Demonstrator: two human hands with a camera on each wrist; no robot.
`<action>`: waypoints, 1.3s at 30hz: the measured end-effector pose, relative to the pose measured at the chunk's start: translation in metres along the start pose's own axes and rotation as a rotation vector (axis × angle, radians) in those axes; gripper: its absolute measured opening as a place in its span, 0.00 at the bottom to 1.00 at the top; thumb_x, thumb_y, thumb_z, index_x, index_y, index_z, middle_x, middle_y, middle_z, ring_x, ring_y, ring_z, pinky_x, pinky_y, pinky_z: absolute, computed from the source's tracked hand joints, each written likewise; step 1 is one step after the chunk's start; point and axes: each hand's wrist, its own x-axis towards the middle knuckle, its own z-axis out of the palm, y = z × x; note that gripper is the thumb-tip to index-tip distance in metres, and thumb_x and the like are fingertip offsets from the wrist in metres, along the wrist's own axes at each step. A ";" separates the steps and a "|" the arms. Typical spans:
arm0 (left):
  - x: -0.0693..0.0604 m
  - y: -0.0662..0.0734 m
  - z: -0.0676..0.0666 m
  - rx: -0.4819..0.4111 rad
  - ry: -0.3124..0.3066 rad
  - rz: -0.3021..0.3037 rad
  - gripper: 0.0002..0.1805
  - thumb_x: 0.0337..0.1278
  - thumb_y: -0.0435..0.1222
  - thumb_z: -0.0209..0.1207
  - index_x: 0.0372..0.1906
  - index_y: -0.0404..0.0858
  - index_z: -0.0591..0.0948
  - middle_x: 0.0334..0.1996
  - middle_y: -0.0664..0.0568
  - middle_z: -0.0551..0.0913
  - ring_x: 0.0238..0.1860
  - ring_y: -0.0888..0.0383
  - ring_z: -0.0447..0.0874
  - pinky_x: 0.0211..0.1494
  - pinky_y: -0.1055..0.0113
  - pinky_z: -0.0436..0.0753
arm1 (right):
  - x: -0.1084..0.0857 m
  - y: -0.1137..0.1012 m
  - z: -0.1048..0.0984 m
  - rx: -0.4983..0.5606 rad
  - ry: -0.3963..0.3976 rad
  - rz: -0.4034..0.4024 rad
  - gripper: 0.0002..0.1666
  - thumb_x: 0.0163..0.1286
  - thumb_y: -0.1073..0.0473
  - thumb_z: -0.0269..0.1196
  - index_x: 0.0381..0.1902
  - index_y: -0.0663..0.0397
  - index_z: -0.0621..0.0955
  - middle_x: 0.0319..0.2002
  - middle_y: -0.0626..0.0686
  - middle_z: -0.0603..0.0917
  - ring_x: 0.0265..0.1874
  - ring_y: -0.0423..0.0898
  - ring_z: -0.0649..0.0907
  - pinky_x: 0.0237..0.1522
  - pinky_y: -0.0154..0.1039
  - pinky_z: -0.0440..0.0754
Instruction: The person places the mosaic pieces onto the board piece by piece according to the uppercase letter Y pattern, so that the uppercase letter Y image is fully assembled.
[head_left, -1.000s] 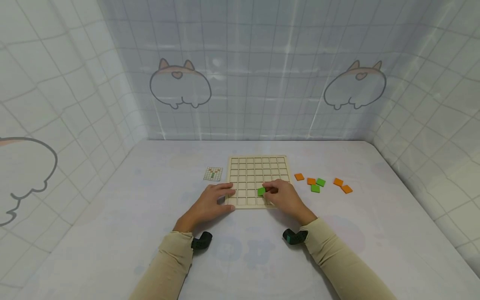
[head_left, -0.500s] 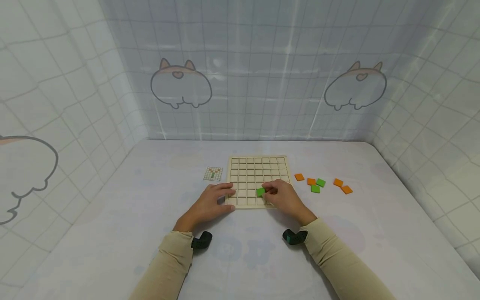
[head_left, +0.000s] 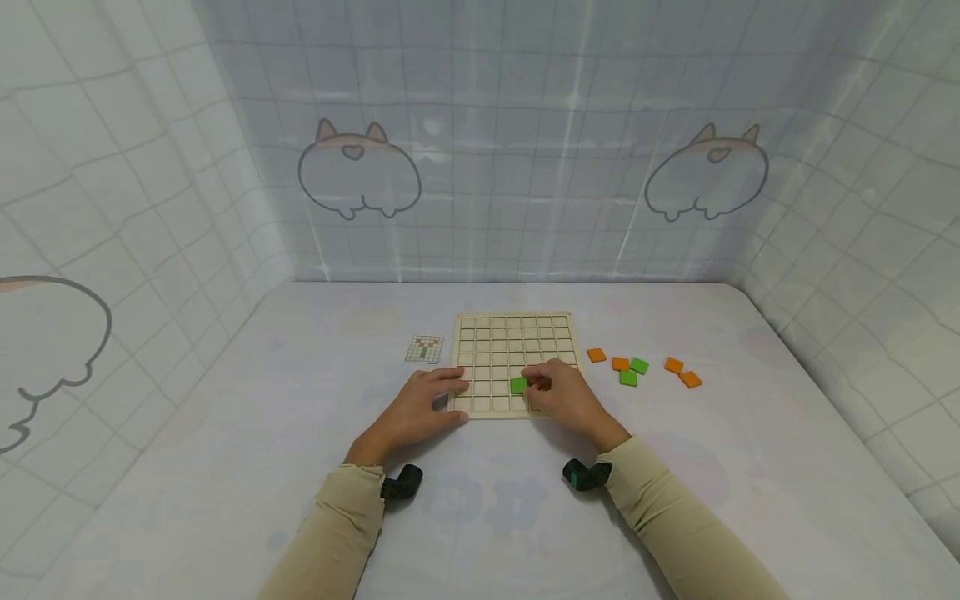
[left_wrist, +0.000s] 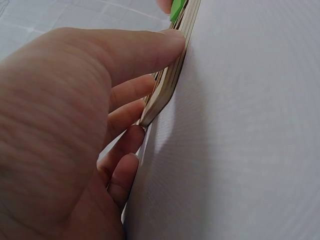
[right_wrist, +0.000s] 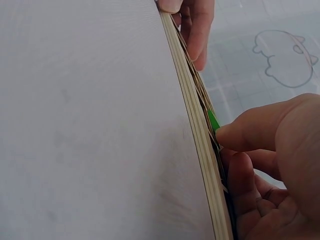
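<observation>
A pale wooden board [head_left: 498,333] with a grid of square recesses lies on the table. My right hand [head_left: 570,400] pinches a green square tile [head_left: 518,386] between thumb and fingers over the lower right part of the grid. In the right wrist view the tile [right_wrist: 213,120] stands at a slant against the board, its far side hidden by the thumb. My left hand [head_left: 420,404] rests at the board's front left corner. In the left wrist view its thumb lies on the front rim [left_wrist: 167,85], with some fingers touching the side and others on the cloth.
Right of the board lie loose orange tiles [head_left: 673,365] and green tiles [head_left: 628,378]. A small card [head_left: 424,349] printed with a coloured grid pattern lies beyond my left hand. White sheeting with grid lines walls the table at the back and both sides.
The green tile has shifted very slightly left within my right hand's pinch and lies a little flatter. My left hand stays in place on the board, and the loose tiles have not moved.
</observation>
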 end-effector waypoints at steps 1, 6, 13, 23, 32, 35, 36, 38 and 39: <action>0.000 0.000 0.000 0.005 0.003 0.004 0.29 0.60 0.44 0.69 0.65 0.40 0.80 0.72 0.50 0.68 0.69 0.41 0.64 0.65 0.44 0.67 | 0.000 0.000 0.000 -0.003 0.000 -0.001 0.19 0.66 0.65 0.66 0.55 0.60 0.85 0.41 0.50 0.82 0.40 0.44 0.81 0.44 0.41 0.80; 0.000 -0.001 -0.001 0.004 0.002 -0.007 0.29 0.60 0.44 0.68 0.66 0.41 0.79 0.73 0.51 0.68 0.69 0.42 0.63 0.66 0.44 0.67 | 0.001 -0.002 0.000 -0.020 0.000 -0.027 0.19 0.66 0.66 0.65 0.55 0.62 0.85 0.40 0.51 0.81 0.38 0.44 0.81 0.43 0.41 0.80; -0.001 -0.001 -0.002 0.001 0.004 -0.013 0.29 0.60 0.44 0.68 0.66 0.41 0.79 0.73 0.51 0.68 0.68 0.43 0.64 0.65 0.45 0.67 | 0.003 -0.001 -0.001 0.003 -0.001 -0.032 0.18 0.66 0.65 0.65 0.54 0.60 0.85 0.41 0.51 0.83 0.39 0.44 0.82 0.44 0.42 0.80; -0.004 0.000 0.000 -0.024 0.000 -0.035 0.29 0.60 0.44 0.68 0.66 0.41 0.79 0.73 0.52 0.68 0.69 0.44 0.63 0.66 0.45 0.67 | -0.001 0.002 -0.033 0.070 0.024 0.011 0.18 0.70 0.58 0.66 0.56 0.56 0.85 0.44 0.49 0.87 0.43 0.46 0.84 0.43 0.43 0.81; 0.000 0.002 -0.002 -0.015 -0.006 -0.022 0.29 0.60 0.44 0.68 0.66 0.41 0.79 0.73 0.52 0.68 0.68 0.45 0.63 0.66 0.46 0.67 | -0.022 0.039 -0.085 0.010 0.108 0.107 0.19 0.73 0.55 0.63 0.57 0.57 0.83 0.52 0.56 0.85 0.51 0.53 0.82 0.51 0.50 0.80; 0.000 0.001 -0.002 -0.015 -0.014 -0.023 0.29 0.60 0.44 0.68 0.66 0.42 0.79 0.73 0.52 0.68 0.69 0.44 0.63 0.66 0.46 0.67 | -0.031 0.052 -0.096 0.014 0.121 0.161 0.20 0.73 0.54 0.63 0.58 0.56 0.82 0.53 0.56 0.84 0.51 0.53 0.82 0.50 0.48 0.79; -0.001 0.001 -0.002 -0.012 -0.017 -0.026 0.29 0.60 0.44 0.68 0.66 0.42 0.79 0.73 0.52 0.67 0.69 0.44 0.63 0.67 0.46 0.67 | -0.034 0.055 -0.099 0.028 0.125 0.179 0.20 0.73 0.54 0.62 0.59 0.57 0.82 0.53 0.57 0.84 0.50 0.53 0.82 0.49 0.48 0.80; 0.000 0.002 -0.002 -0.009 -0.020 -0.029 0.29 0.61 0.44 0.68 0.66 0.42 0.79 0.73 0.52 0.67 0.69 0.44 0.63 0.67 0.46 0.66 | -0.037 0.061 -0.106 0.052 0.139 0.206 0.21 0.74 0.54 0.61 0.60 0.57 0.81 0.54 0.57 0.84 0.48 0.52 0.83 0.47 0.46 0.80; 0.000 0.002 -0.002 -0.006 -0.020 -0.030 0.29 0.61 0.44 0.68 0.66 0.42 0.79 0.73 0.52 0.67 0.69 0.44 0.63 0.67 0.46 0.66 | -0.039 0.063 -0.108 0.062 0.148 0.218 0.21 0.74 0.54 0.61 0.61 0.57 0.81 0.54 0.57 0.83 0.48 0.52 0.83 0.46 0.44 0.81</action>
